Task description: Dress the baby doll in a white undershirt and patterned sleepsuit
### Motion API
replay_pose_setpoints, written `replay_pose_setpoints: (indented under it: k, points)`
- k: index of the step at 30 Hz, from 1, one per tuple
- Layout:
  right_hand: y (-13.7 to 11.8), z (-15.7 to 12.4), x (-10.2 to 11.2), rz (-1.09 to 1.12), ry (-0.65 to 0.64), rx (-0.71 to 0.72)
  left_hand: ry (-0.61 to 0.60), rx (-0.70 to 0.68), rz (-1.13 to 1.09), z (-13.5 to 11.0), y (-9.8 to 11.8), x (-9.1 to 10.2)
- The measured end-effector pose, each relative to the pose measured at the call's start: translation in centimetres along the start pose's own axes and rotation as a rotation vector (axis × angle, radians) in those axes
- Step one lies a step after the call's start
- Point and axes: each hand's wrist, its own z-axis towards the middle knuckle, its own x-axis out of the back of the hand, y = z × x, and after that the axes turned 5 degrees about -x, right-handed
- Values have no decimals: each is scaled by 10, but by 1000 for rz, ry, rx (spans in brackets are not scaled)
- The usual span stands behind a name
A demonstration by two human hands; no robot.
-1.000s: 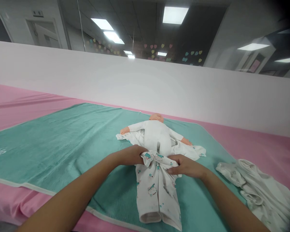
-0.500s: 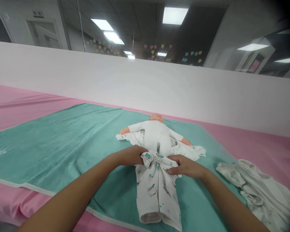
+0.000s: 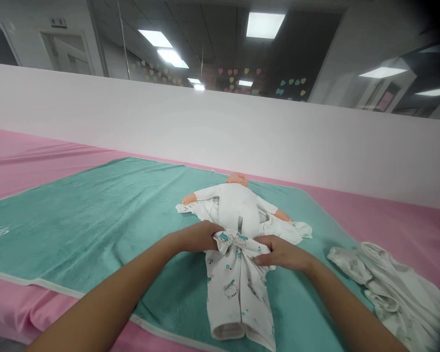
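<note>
A baby doll (image 3: 238, 203) with a white cloth body lies on its back, head away from me and arms spread out. White baby pants (image 3: 238, 293) with a small coloured print lie over its lower end, the leg openings toward me. My left hand (image 3: 204, 235) grips the waistband on the left side, and my right hand (image 3: 280, 252) pinches it on the right. The doll's legs are hidden. Under its back and arms a printed baby shirt (image 3: 283, 227) is spread open.
A teal blanket (image 3: 95, 210) with a white edge lies beneath the doll, over a pink sheet (image 3: 381, 215). Crumpled white clothes (image 3: 399, 288) lie to the right. A white wall (image 3: 205, 122) stands behind, with a mirror or window (image 3: 220, 44) above.
</note>
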Motion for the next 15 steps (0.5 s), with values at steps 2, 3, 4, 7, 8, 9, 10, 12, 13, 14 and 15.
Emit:
replay_pose_setpoints:
  k: [2, 3, 4, 7, 8, 9, 10, 12, 13, 14, 15]
  points:
    - [0, 0, 0, 1, -3, 2, 3, 1, 3, 0, 1, 1]
    - [-1, 0, 0, 2, -4, 5, 5, 1, 3, 0, 1, 1]
    - [-1, 0, 0, 3, -7, 8, 5, -2, -1, 0, 0, 1]
    - [-3, 0, 0, 7, -13, 13, 28, -28, 11, 2, -4, -3]
    - [-3, 0, 0, 9, -12, 11, 70, -43, 35, 3, -6, -5]
    - [-4, 0, -1, 9, -8, 9, 126, -62, 69, 4, -8, -8]
    - [-4, 0, -1, 8, -3, 6, 191, -84, 107, 5, -10, -12]
    - [-4, 1, -2, 12, 13, 4, 313, -127, 168, 8, -13, -18]
    - [-4, 1, -2, 18, 20, 5, 354, -141, 177, 10, -15, -21]
    - [-4, 1, -3, 27, 23, 8, 380, -145, 165, 11, -16, -23]
    - [-5, 0, -4, 40, 24, 13, 400, -139, 135, 12, -17, -24]
